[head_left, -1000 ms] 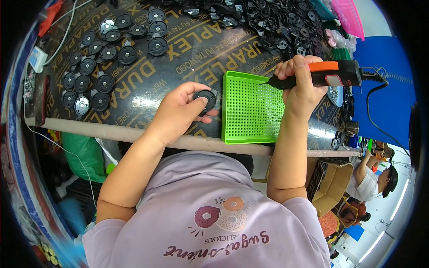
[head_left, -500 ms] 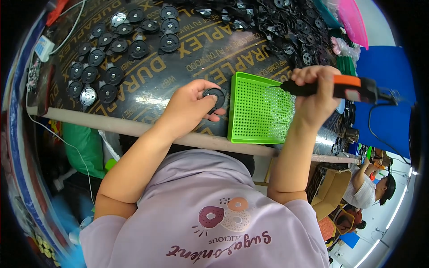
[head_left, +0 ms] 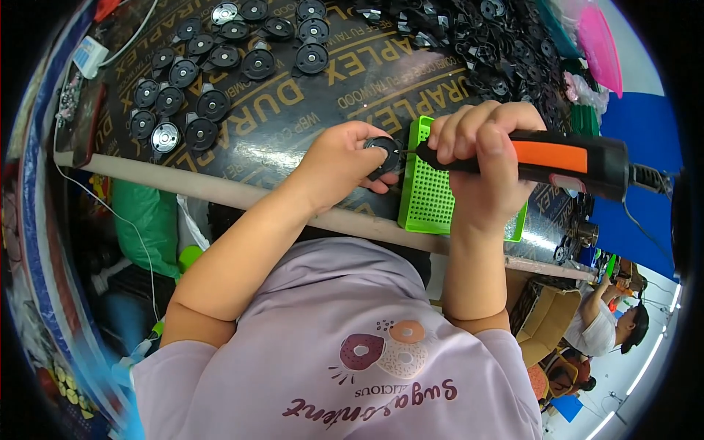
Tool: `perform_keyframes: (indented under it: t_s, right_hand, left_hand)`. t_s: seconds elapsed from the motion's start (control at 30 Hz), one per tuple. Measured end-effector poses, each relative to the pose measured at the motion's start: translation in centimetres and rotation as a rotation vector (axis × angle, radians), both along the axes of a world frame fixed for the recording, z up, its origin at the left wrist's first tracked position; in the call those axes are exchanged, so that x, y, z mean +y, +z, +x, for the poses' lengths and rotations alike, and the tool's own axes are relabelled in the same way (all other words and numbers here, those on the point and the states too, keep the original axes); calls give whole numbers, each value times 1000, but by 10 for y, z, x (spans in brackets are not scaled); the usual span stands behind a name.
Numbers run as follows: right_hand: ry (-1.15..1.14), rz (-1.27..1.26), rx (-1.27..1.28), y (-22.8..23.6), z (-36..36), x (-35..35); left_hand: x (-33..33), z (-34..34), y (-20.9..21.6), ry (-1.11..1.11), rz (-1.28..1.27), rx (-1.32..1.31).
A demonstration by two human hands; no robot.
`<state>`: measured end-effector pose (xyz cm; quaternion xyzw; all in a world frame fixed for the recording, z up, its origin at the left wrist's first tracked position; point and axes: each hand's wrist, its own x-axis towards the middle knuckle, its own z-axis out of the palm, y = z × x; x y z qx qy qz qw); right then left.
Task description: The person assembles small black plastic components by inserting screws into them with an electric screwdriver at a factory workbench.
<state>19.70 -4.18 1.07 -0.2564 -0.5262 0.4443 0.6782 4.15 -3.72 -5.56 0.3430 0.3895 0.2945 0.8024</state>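
Pinched between the thumb and fingers of my left hand (head_left: 330,167) is a round black disc-shaped part (head_left: 391,164), held above the table near its front edge. My right hand (head_left: 488,158) grips a black and orange electric screwdriver (head_left: 565,158), whose cord leaves from its rear end. Its thin bit points left and meets the right side of the disc, as far as I can see; exact contact is too small to tell. Beneath the right hand sits a bright green perforated tray (head_left: 405,205), partly covered by that hand and forearm.
Several similar black discs (head_left: 213,105) lie at the left of the dark printed table (head_left: 253,150), one with a silvery face (head_left: 165,136). A heap of black parts (head_left: 506,55) spreads over the far right. A pink basket (head_left: 600,51) stands beyond. Another person (head_left: 605,319) sits at the right.
My right hand has brought the screwdriver left and closer, from over the tray's right side to the disc. The disc, still in my left hand, is now at the bit's tip.
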Motion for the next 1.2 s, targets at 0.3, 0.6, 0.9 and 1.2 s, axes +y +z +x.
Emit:
perform_keyframes:
  t_s: [0.3, 0.6, 0.9, 1.2]
  right_hand:
    - [303, 52, -48, -5, 7, 11]
    - [245, 117, -194, -10, 1, 4]
    - [226, 85, -199, -6, 1, 2]
    - [25, 61, -22, 18, 57, -8]
  left_hand:
    - [-1, -1, 1, -2, -28, -24]
    - [-1, 0, -4, 27, -36, -64]
    - [0, 2, 3, 44, -5, -21]
    - [-38, -93, 49, -594, 807, 313]
